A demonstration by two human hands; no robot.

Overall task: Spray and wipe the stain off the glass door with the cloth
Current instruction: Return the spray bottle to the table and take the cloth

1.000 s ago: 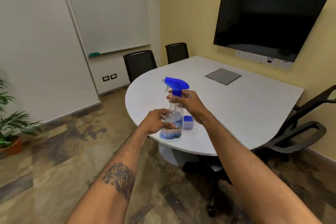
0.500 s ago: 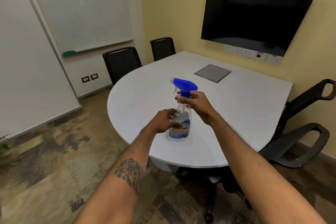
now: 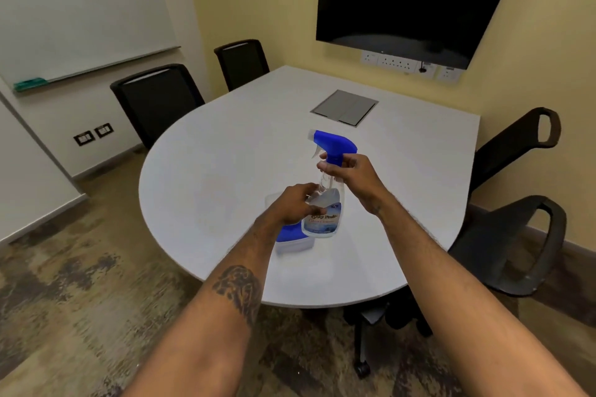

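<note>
"What's in the hands?"

"A clear plastic spray bottle with a blue trigger head [image 3: 323, 190], held upright over the white rounded tabletop [image 3: 225, 171]. The right hand [image 3: 353, 179] is wrapped round the neck just under the trigger; the left hand [image 3: 292, 205] is curled against the body on the label side."

"And the cloth?"

"I can't pick one out. Just below the left hand sits a small blue-and-clear box [image 3: 292, 238] on the tabletop, partly hidden. No glass door in sight either."

"So what would make this go well?"

"I'd say keep the bottle upright, settle a finger on the trigger, free the left hand for a cloth, and point the nozzle away until facing the glass."
</note>
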